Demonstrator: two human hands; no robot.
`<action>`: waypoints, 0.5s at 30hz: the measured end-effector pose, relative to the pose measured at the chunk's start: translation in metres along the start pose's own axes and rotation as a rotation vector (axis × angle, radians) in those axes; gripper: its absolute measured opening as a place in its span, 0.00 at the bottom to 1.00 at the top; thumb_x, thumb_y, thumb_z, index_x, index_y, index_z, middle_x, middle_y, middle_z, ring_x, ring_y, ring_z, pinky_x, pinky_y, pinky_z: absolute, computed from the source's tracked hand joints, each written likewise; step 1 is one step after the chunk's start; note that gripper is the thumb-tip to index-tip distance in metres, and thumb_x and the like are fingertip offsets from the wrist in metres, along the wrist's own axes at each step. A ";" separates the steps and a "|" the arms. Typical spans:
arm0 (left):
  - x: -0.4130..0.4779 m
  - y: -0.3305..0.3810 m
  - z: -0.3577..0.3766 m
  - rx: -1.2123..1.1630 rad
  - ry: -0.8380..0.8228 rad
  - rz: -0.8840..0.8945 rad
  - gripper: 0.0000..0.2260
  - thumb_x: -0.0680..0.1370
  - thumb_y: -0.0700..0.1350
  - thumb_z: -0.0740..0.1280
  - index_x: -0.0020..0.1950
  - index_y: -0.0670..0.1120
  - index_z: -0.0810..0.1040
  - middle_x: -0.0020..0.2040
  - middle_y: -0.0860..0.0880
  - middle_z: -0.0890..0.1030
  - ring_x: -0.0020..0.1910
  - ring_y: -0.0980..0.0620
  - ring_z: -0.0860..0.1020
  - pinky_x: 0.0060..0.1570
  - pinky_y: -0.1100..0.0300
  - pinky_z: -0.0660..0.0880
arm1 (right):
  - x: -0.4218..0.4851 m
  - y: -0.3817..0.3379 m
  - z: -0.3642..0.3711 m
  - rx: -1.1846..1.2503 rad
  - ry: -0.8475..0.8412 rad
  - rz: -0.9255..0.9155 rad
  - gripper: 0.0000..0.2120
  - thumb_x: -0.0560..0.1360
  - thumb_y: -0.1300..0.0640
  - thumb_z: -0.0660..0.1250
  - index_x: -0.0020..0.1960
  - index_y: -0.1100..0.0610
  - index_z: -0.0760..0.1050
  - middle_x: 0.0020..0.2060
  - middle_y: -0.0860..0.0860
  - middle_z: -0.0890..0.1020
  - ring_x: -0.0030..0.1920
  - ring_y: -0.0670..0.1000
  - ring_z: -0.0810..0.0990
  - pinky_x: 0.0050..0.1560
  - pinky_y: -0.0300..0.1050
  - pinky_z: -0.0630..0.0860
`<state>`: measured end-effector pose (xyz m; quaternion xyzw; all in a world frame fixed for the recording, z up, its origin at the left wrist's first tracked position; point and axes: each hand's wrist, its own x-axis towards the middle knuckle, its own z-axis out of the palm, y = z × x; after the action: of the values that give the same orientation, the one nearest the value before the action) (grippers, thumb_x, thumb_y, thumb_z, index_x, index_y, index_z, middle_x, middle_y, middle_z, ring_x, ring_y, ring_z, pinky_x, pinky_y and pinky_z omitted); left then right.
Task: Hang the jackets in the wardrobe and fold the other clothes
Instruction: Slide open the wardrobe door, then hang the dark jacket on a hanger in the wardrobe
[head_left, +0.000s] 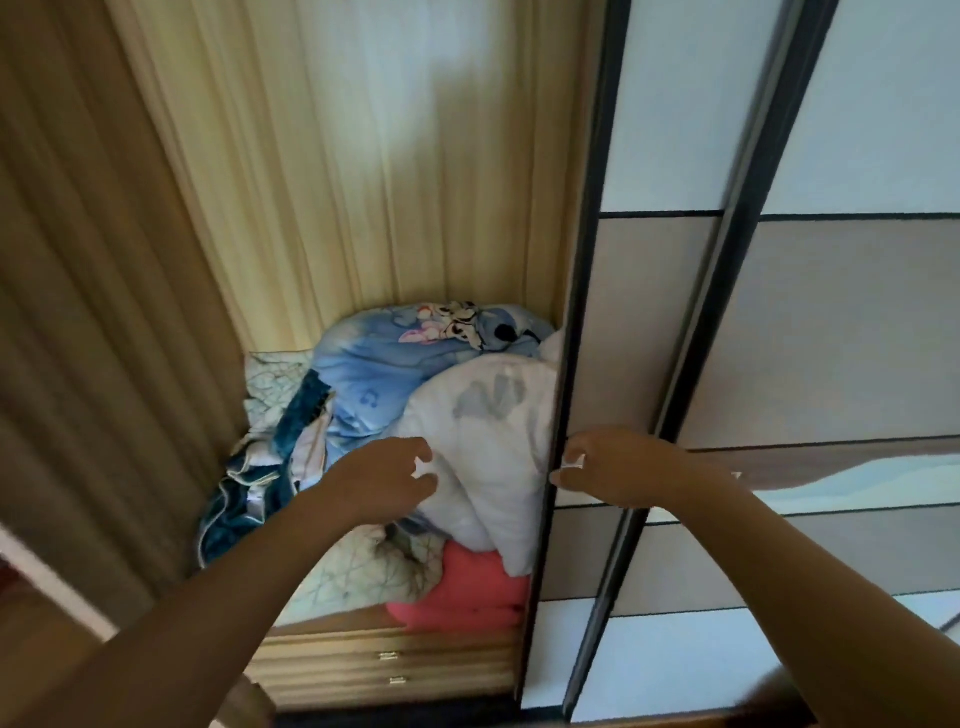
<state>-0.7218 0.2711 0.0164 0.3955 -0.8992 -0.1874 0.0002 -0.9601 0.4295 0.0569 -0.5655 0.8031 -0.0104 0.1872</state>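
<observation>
While right hand (608, 467) pinches door edge (571, 312) — white bundle (493, 415) against left fingers (415, 449).

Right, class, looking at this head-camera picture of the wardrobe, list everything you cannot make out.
Head view only.
- Top of the wardrobe: cut off by the frame's upper edge.
- Space behind the sliding door: hidden by the door.
- The white bundle: right side behind the door edge; jacket or bedding unclear.
- The pink item: mostly under the white bundle.
- The left hand, the right hand: blur hides whether either grip is closed.
</observation>
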 end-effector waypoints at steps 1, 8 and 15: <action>-0.012 -0.013 -0.005 0.005 0.000 -0.037 0.15 0.81 0.57 0.63 0.66 0.54 0.74 0.61 0.54 0.78 0.58 0.54 0.75 0.58 0.59 0.71 | 0.005 -0.017 0.001 -0.009 -0.009 -0.038 0.25 0.81 0.38 0.63 0.68 0.55 0.75 0.68 0.52 0.77 0.65 0.53 0.74 0.61 0.40 0.68; -0.122 -0.123 -0.032 0.034 0.054 -0.255 0.15 0.80 0.56 0.62 0.57 0.47 0.77 0.53 0.50 0.79 0.55 0.47 0.79 0.52 0.52 0.73 | 0.026 -0.157 0.026 -0.089 -0.025 -0.286 0.22 0.80 0.41 0.66 0.69 0.52 0.74 0.67 0.50 0.77 0.66 0.51 0.74 0.64 0.41 0.66; -0.302 -0.227 -0.040 -0.020 0.136 -0.586 0.13 0.82 0.53 0.63 0.62 0.49 0.79 0.60 0.50 0.81 0.56 0.50 0.79 0.60 0.57 0.73 | 0.005 -0.335 0.082 -0.208 -0.096 -0.541 0.18 0.79 0.40 0.66 0.58 0.52 0.79 0.53 0.50 0.83 0.51 0.50 0.80 0.57 0.50 0.77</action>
<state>-0.3469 0.3322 0.0219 0.6496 -0.7429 -0.1613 0.0103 -0.6329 0.3208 0.0554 -0.7751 0.6102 0.0492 0.1567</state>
